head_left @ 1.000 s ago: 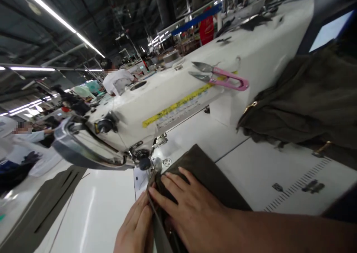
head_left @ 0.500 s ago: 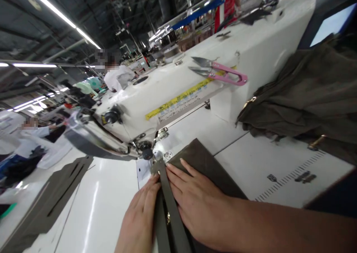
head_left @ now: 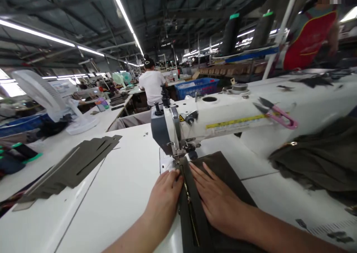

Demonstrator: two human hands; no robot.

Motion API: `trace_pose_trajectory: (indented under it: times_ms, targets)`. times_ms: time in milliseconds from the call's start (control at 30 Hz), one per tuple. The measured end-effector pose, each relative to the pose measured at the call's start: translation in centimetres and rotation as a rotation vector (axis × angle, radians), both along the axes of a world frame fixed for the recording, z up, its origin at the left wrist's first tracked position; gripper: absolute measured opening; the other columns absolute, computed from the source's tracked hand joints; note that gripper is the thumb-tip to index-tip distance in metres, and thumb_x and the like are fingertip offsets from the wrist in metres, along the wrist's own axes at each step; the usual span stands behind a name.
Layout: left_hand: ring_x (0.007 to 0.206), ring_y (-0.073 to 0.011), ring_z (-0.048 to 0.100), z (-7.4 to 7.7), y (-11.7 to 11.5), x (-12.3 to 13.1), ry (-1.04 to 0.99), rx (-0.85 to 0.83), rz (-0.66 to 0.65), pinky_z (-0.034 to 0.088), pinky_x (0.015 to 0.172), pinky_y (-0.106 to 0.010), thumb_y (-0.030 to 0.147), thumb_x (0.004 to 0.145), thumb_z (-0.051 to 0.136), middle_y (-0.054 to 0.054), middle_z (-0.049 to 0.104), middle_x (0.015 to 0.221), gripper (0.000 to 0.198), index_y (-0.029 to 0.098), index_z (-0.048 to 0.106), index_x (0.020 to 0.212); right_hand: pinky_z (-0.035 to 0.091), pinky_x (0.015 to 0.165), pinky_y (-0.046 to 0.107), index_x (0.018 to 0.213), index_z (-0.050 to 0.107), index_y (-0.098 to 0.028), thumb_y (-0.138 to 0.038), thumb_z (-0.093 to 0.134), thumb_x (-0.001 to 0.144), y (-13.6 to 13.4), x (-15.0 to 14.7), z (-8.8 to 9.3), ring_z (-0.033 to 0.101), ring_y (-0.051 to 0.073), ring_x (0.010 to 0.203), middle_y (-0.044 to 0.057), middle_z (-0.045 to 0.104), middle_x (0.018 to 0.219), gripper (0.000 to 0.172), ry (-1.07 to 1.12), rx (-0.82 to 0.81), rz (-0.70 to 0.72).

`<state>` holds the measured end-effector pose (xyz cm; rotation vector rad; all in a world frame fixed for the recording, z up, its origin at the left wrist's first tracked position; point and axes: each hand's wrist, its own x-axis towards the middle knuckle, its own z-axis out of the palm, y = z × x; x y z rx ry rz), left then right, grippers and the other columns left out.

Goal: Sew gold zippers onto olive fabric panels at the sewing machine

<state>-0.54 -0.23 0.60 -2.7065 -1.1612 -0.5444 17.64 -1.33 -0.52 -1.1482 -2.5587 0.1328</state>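
Observation:
Dark olive fabric with a brass zipper (head_left: pixel 187 191) lies under the needle area of a white sewing machine (head_left: pixel 178 134). My left hand (head_left: pixel 164 193) is at the fabric's left edge, fingers curled together with the thumb against the strip just in front of the presser foot. My right hand (head_left: pixel 216 197) lies flat on the dark olive fabric panel (head_left: pixel 220 167), fingers stretched toward the needle. What the left fingertips pinch is partly hidden. Pink thread snips (head_left: pixel 279 115) rest on the machine arm, above a yellow measuring tape (head_left: pixel 237 121).
Cut olive fabric pieces (head_left: pixel 80 163) lie stacked on the left of the table. Bunched olive fabric (head_left: pixel 320 156) sits at the right. A white fan (head_left: pixel 80 119), dark thread cones (head_left: pixel 16 158) and a blue crate (head_left: pixel 198 87) stand beyond. A person in a white shirt (head_left: pixel 153 83) is farther back.
The view has levelled and swung left, so the machine and both hands appear farther right. More of the zipper shows between my hands, which stay on the fabric.

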Motion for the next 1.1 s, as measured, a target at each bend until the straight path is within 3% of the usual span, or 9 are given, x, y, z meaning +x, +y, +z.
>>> trace_pose_trajectory:
  times_ms: [233,533,1100]
  targets:
    - [0.1,-0.0248,0.056,-0.8,1.1,0.0,-0.056,0.049,-0.001,0.052,0.085,-0.04,0.008,0.086,0.042,-0.014,0.059,0.106,0.022,0.01,0.058,0.101,0.022,0.106,0.049,0.138,0.027,-0.013,-0.013,0.036,0.085,1.0,0.0,-0.2,0.02,0.023,0.132,0.011,0.03,0.141,0.054,-0.079,0.048,0.021]
    - [0.1,-0.0236,0.056,-0.7,1.3,0.1,-0.108,0.018,-0.008,0.052,0.085,-0.039,0.012,0.089,0.04,-0.014,0.06,0.104,0.021,0.01,0.058,0.1,0.029,0.102,0.052,0.138,0.028,-0.013,-0.011,0.04,0.079,1.4,0.1,-1.6,0.03,0.026,0.128,0.012,0.035,0.138,0.06,-0.087,0.152,0.023]
    - [0.094,-0.023,0.057,-0.3,1.7,-0.1,-0.011,0.039,-0.037,0.054,0.079,-0.038,0.009,0.087,0.038,-0.013,0.058,0.103,0.023,0.011,0.057,0.101,0.02,0.108,0.047,0.138,0.025,-0.011,-0.014,0.038,0.084,1.1,-0.1,-0.2,0.017,0.021,0.133,0.012,0.028,0.141,0.056,-0.064,0.043,-0.011]
